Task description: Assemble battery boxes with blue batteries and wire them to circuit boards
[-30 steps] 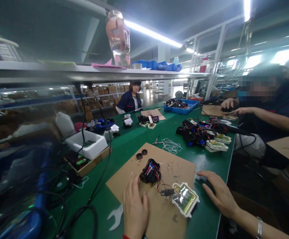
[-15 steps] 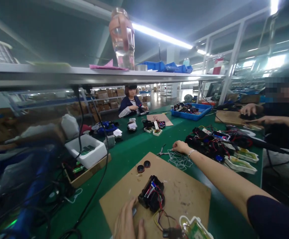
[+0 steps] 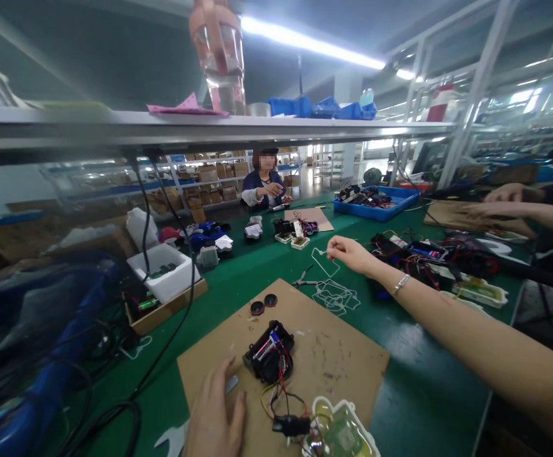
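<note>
My right hand (image 3: 350, 254) reaches out over the green table, its fingertips pinched on a thin white wire (image 3: 332, 274) that is raised in a loop. The rest of that wire lies in a loose tangle (image 3: 338, 298) below, beside a pair of pliers (image 3: 305, 277). My left hand (image 3: 214, 409) rests on the left part of the brown board (image 3: 347, 355) with thumb and fingers apart. A metal piece (image 3: 231, 383) shows beside its fingers, and a wrench-like metal end (image 3: 174, 438) sticks out on its other side. Close by sits a black housing (image 3: 271, 352) with coloured wires.
Two small round black parts (image 3: 263, 304) lie on the board; a white-framed circuit board (image 3: 345, 431) is at its front. Wired assemblies (image 3: 419, 254) stand right, near a co-worker's hands (image 3: 514, 202). A white box (image 3: 164, 273) and black cables (image 3: 193, 279) are left; a shelf (image 3: 276, 130) spans above.
My right hand has lifted part of the white wire away from the tangle. The view has shifted. My left hand stays beside the black housing.
</note>
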Tool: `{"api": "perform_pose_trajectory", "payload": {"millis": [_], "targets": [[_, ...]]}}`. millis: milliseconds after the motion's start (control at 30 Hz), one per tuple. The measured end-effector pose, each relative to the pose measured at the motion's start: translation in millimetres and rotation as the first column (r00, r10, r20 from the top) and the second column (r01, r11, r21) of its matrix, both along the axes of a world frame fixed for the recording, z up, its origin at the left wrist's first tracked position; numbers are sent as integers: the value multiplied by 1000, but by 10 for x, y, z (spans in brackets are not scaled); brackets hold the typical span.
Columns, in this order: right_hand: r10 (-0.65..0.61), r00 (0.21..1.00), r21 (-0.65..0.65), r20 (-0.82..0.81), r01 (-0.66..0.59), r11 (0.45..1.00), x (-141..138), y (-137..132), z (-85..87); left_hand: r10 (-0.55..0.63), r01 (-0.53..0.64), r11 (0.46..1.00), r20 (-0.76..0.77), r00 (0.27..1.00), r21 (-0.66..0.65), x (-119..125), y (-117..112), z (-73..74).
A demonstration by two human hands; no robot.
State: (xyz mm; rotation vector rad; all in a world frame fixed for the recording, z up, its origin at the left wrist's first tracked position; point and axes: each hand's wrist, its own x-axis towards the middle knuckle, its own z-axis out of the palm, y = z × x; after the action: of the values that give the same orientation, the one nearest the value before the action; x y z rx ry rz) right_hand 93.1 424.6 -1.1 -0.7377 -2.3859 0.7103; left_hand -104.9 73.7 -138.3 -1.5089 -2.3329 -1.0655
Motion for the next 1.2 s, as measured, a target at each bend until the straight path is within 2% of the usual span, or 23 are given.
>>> {"api": "perform_pose_trajectory", "payload": {"millis": [100,200,267,300,367,433,600,700,800,900,967,1033,1100,1200], "targets": [[65,997,65,-47,-62,996,257,-461,34,-29,29,997,9,1000,-65,32,-27,117],[254,966,71,58,-257,964,543,-907,-108,-39,40,997,16,999,-68,71,-55,217],[342,933,61,112,-350,935,721,-1077,-234,-55,55,997,11,998,-59,93,-68,257],[327,936,66,131,-338,939,792,-1114,-291,-61,61,997,7,998,-55,101,-74,271],[215,962,93,169,-232,968,877,-1119,-389,-68,68,997,-3,998,-37,115,-85,291],[132,965,124,225,-163,979,877,-1088,-473,-71,71,997,-15,997,-11,128,-92,309],[83,951,138,298,-129,982,662,-1115,-705,-79,81,996,-51,996,32,155,-107,354],[36,958,139,284,-78,987,576,-1183,-763,-54,60,996,-87,995,70,163,-146,454],[76,965,100,251,-104,990,619,-1282,-632,7,10,989,-119,993,145,266,-213,714],[176,963,37,203,-188,982,742,-1466,-330,1,11,967,-47,999,253,580,-238,1090],[276,951,-35,137,-274,961,805,-1630,-100,-150,133,971,74,986,198,878,-195,1325],[357,933,-92,54,-351,932,836,-1800,95,-321,302,946,215,923,116,1175,-117,1494],[400,916,-147,-13,-398,906,855,-1947,217,-411,403,910,350,842,101,1417,-44,1568],[438,895,-297,-85,-442,846,923,-2099,231,-454,489,864,595,663,115,1630,-36,1480]]}}
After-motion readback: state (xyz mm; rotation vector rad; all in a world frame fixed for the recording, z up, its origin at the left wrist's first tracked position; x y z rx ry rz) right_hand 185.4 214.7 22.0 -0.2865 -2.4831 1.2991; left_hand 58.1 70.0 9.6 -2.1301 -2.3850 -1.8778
